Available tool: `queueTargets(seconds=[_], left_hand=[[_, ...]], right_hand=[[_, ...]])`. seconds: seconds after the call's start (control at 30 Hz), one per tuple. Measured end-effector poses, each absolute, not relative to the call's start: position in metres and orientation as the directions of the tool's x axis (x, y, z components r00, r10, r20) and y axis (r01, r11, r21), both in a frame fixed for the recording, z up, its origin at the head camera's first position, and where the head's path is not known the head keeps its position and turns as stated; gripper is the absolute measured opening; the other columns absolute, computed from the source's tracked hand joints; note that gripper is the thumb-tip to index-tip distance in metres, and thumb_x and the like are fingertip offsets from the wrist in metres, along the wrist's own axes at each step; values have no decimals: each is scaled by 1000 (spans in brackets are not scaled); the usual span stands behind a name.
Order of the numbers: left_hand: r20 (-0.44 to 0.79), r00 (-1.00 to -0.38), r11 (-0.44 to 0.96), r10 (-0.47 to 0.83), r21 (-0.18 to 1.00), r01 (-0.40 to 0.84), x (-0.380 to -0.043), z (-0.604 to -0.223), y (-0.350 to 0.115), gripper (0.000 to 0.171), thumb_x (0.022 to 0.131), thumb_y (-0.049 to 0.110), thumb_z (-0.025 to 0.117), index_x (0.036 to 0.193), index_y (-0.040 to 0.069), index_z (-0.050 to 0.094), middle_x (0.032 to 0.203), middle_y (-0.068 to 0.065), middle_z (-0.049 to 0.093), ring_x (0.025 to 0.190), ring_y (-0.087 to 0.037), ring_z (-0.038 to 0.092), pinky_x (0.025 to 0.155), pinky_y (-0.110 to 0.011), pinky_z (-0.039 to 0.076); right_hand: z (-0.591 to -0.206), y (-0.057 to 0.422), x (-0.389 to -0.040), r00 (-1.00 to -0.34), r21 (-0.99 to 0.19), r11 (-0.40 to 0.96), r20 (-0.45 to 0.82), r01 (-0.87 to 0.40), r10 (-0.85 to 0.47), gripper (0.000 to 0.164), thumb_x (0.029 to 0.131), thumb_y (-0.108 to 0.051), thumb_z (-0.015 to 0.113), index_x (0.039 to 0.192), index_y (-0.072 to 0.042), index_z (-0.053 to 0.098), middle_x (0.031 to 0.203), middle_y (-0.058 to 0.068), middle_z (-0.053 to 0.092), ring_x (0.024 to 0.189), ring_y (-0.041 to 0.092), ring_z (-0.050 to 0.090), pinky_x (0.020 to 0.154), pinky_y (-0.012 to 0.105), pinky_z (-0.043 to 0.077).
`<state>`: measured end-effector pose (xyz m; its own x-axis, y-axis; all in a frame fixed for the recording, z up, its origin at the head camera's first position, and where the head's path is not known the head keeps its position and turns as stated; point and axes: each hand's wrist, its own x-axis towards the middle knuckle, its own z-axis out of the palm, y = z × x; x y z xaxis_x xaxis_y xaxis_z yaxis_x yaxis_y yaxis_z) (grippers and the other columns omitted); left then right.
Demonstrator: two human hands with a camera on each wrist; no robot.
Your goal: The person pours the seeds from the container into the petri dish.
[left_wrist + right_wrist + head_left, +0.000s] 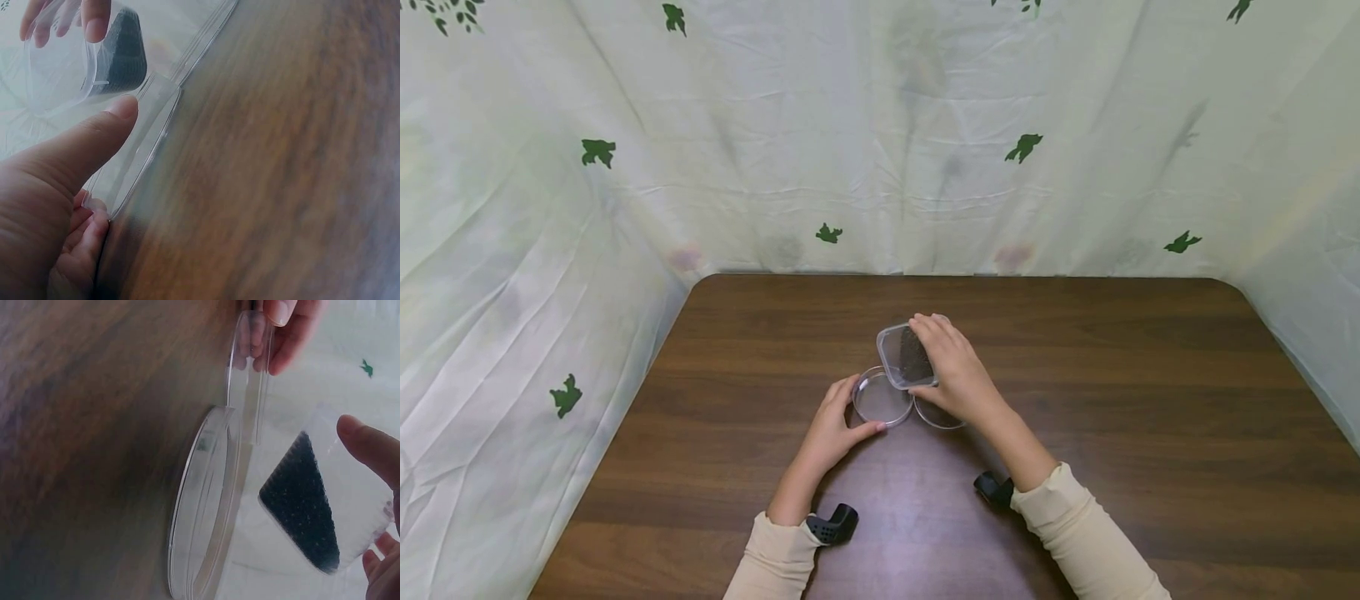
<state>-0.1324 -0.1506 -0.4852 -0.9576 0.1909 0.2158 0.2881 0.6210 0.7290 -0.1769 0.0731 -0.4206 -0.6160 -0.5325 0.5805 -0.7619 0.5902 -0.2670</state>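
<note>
My left hand (835, 425) pinches the rim of a clear round petri dish (880, 406) between thumb and fingers, on the table. My right hand (957, 371) grips a clear square plastic container (891, 354) above it, thumb on one side and fingers on the other. The container is tilted to the left, its mouth toward the held dish. Fine dark grains (303, 509) are heaped in its lower part. A second clear round dish (200, 512) lies beside the first, close under my right hand and partly hidden by it in the head view.
Brown wood-grain tabletop (1112, 400) spreads around both hands. A pale curtain (865, 150) with green bird shapes hangs behind the table and along its sides. Each wrist wears a black camera, such as the left one (835, 525), low over the table.
</note>
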Motion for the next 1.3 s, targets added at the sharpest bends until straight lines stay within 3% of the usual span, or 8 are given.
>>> queueTargets(seconds=[0.4,1.3], left_hand=[[221,-956,611,194,735,294,-132,-485,-150,82,67,27,80,130,-6,39,126,-20,43,113,-31,44,93,-43,36],[213,-958,617,194,733,288,-132,-483,-150,82,67,25,80,130,-6,39,126,-21,42,112,-32,44,93,-43,36]], right_hand=[[-423,69,-177,-538,-160,574,609,-803,-583,98,57,-21,86,136,-2,31,137,14,35,124,35,30,105,41,18],[-427,62,-174,-480,-41,592,631,-805,-610,93,58,-18,84,134,-2,33,138,14,34,126,34,27,105,42,16]])
